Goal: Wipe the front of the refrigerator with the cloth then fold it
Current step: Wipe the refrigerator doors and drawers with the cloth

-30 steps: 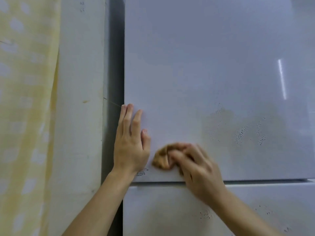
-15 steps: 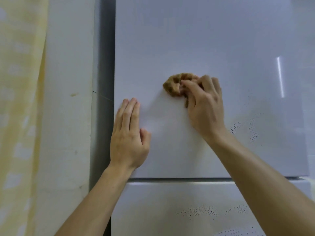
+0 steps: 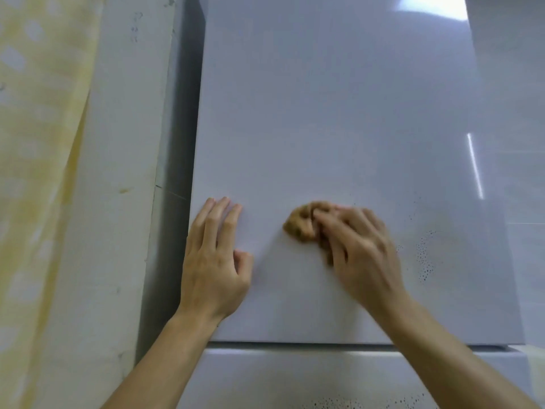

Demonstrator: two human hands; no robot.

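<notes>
On the lower part of the refrigerator's upper door (image 3: 324,113), the right grip (image 3: 362,252) curls its fingers round a bunched tan cloth (image 3: 299,225) and presses it to the white surface. Just to its left, apart from the cloth, the left grip (image 3: 213,261) lies flat, fingers straight, near the door's left edge. Dark specks (image 3: 424,258) dot the door right of the right grip. Under the seam is the lower door (image 3: 295,376); further left stand a pale wall (image 3: 118,172) and a yellow curtain (image 3: 38,143).
</notes>
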